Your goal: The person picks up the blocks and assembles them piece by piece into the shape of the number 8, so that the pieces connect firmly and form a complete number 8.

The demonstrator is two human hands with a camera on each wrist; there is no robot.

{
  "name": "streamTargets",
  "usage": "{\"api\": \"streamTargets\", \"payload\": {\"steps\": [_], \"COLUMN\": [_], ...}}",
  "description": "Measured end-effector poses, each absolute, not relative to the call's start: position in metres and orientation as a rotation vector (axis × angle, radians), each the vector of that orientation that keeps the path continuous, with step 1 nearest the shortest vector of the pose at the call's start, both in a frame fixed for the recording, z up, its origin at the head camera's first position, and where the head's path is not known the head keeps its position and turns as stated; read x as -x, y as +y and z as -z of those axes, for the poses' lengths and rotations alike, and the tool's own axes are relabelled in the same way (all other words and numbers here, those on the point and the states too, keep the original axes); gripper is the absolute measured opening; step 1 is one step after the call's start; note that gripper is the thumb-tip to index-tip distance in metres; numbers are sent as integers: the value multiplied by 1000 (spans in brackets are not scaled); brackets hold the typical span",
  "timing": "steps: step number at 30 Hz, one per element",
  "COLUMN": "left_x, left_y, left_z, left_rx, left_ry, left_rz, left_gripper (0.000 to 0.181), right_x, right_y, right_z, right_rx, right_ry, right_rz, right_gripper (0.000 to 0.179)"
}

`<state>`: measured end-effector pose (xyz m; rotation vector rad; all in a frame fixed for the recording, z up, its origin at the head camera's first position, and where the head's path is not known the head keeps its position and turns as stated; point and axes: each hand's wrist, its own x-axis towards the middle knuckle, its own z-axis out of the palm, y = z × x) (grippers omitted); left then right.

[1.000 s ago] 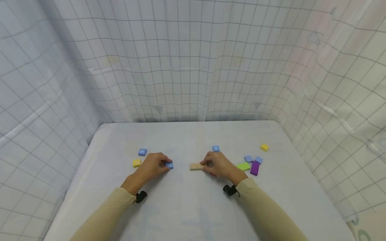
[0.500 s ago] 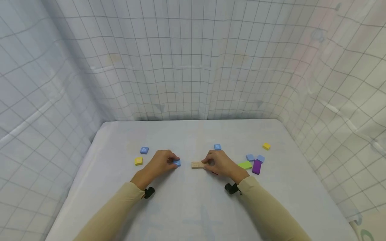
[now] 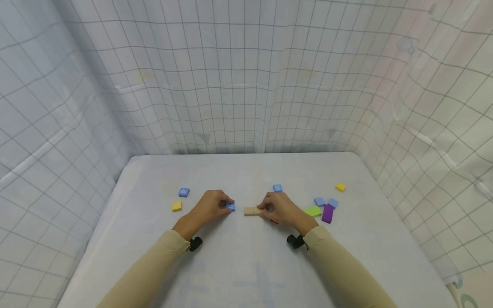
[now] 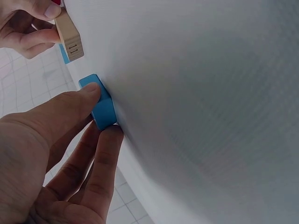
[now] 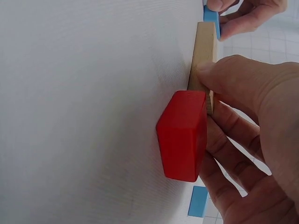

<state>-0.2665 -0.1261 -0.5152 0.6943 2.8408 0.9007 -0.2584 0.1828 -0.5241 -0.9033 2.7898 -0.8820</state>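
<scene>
Between thumb and fingers, my left hand (image 3: 211,208) pinches a small blue block (image 4: 104,113) low at the white table surface. A short gap separates this block from a flat wooden block (image 3: 251,211) to its right. My right hand (image 3: 282,209) pinches that wooden block's right part, thumb on the near side and fingers on the far side. Engraved marks show on the wooden block's end in the left wrist view. A red block (image 5: 181,133) lies by the wooden block's right end, mostly hidden under my right hand in the head view.
Behind my right hand lies a blue block marked 5 (image 3: 277,188). Further right are a green block (image 3: 313,211), a purple block (image 3: 328,213), two blue pieces (image 3: 319,201) and a yellow block (image 3: 340,187). At left sit a blue block (image 3: 184,192) and a yellow block (image 3: 176,206).
My left hand has slid the blue block rightward, closer to the wooden block. My right hand keeps its pinch on the wooden block in about the same place.
</scene>
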Motion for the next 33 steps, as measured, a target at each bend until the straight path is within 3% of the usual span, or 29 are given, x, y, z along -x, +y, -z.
{"api": "streamTargets", "payload": {"steps": [33], "left_x": [275], "left_y": [-105], "left_z": [515], "left_rx": [-692], "left_ry": [2833], "left_rz": [-889], "left_gripper": [27], "right_x": [258], "right_y": [180], "right_z": [522], "right_rx": [877], "right_ry": [2779], "right_rz": [901], "right_gripper": [16]}}
